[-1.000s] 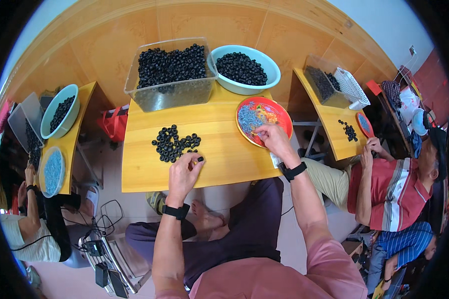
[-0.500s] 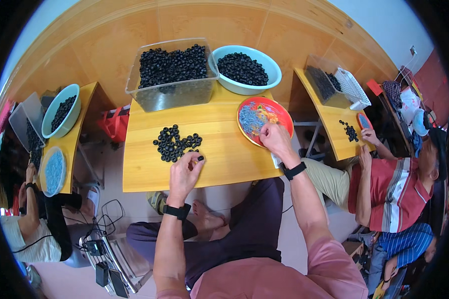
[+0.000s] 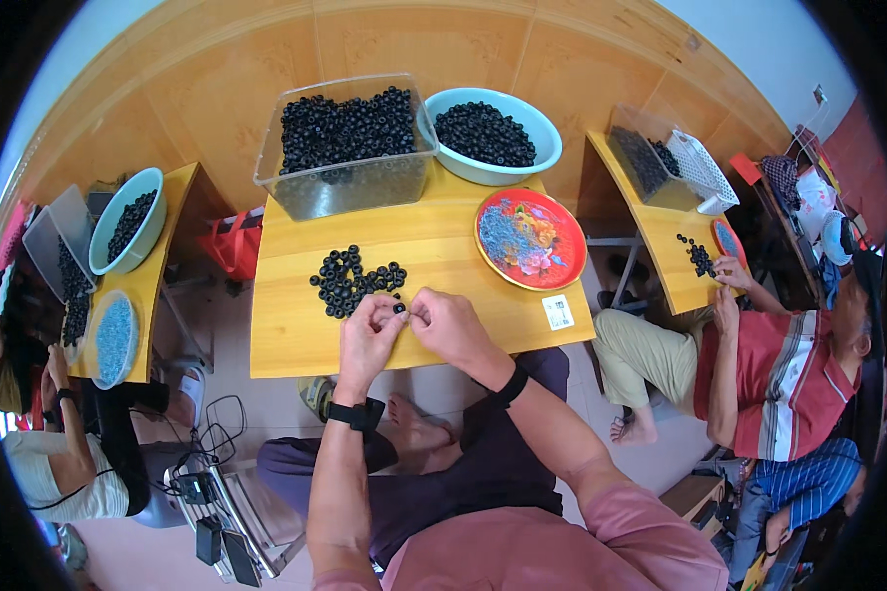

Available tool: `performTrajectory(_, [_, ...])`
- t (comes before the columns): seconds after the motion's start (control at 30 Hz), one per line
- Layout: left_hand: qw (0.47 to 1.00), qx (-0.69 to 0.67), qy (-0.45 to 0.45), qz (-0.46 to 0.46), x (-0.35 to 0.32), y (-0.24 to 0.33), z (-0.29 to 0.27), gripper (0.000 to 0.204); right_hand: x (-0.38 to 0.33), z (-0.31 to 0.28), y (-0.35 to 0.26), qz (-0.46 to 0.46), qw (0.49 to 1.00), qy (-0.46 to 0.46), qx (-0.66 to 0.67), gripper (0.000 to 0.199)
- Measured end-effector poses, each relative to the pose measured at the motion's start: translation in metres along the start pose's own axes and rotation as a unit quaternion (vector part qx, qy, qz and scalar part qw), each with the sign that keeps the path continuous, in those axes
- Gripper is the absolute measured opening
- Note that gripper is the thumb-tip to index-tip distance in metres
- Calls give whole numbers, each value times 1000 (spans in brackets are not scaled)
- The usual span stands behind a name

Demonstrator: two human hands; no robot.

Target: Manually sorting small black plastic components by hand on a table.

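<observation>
Between the thumb and fingers of my left hand [image 3: 367,335] is a small black ring-shaped part [image 3: 399,308], its hole visible. My right hand [image 3: 450,327] is pinched right beside that part; whatever its fingertips hold is too small to make out. Just beyond my left hand lies a loose pile of black ring-shaped parts [image 3: 341,280] on the yellow table [image 3: 434,229]. To the right rests a round red flowered tray [image 3: 569,219], with many small blue-grey pieces [image 3: 503,232] gathered on its left side.
At the table's back stand a clear plastic bin [image 3: 350,192] and a light-blue basin [image 3: 498,177], both full of black parts. A white label [image 3: 559,312] is near the right corner. People work at side tables, one in a red striped shirt [image 3: 784,389].
My right hand has left the red tray and come left to meet my left hand at the black ring-shaped part. The label on the table now shows fully.
</observation>
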State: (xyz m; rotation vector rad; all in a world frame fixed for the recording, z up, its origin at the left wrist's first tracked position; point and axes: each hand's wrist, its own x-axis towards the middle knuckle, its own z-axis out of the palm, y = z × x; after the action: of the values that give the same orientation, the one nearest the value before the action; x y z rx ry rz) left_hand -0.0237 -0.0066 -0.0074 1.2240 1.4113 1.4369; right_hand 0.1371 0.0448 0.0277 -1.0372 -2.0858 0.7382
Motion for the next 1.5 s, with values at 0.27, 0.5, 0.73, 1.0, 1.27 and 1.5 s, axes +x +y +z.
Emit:
performTrajectory(0.27, [1000,-26,1,-9,1,-4,-3,19,-1,8,2,7,996,6,89,13])
performTrajectory(0.5, [999,-19,-16,-27,2,3,-4,19,0,3,10,11,993,-35,111,15])
performTrajectory(0.73, [998,-45,-27,-30,2,-4,-6,19,-1,-3,10,-127,992,-12,-2,16])
performTrajectory(1.0, [999,25,25,3,-1,-5,-2,16,-2,1,19,-62,998,4,28,17])
performTrajectory(1.27, [983,166,18,71,-4,17,6,18,0,1,30,-15,998,47,40,14])
performTrajectory(1.5, [974,212,11,84,-3,12,6,17,0,1,28,-44,998,51,15,12])
